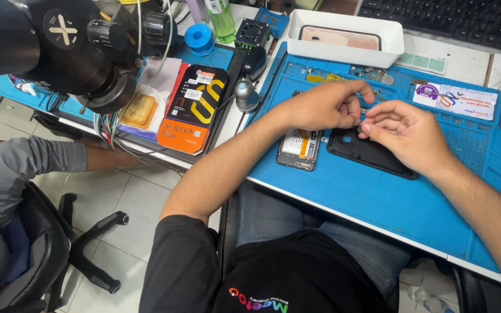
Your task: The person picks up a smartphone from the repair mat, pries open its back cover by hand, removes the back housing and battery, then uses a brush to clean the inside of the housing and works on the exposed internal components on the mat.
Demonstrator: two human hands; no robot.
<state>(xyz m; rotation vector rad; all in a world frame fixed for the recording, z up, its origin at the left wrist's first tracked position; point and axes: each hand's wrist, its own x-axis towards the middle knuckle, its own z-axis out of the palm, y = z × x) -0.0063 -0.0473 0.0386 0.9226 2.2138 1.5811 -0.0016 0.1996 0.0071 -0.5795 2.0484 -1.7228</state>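
Blue repair mat [378, 203] covers the bench under both hands, and the work sits right at its middle. Left hand [323, 107] and right hand [404, 130] meet fingertip to fingertip; the left fingers [355, 107] curl together and seem to pinch something very small, too small to make out, while the right fingers [375, 122] are bunched close against them, thumb and forefinger nearly shut. Whether the right hand grips the same bit or only steadies it, I cannot tell.

Just below the fingertips lies the black back cover [369, 152], flat on the mat, partly under the right palm. Beside it, under the left wrist, lies the opened phone [300, 148], its insides up, showing a white battery with a yellow strip.

To do this well, I judge the wrists should rest on the mat so the pinch stays steady, and the tiny piece should be kept over the cover, so it lands there if dropped.

Farther out, beyond the knuckles, stands a white tray [343, 52] with another phone in it; off past the left elbow sit an orange-and-black box [195, 107] and a microscope [59, 46].
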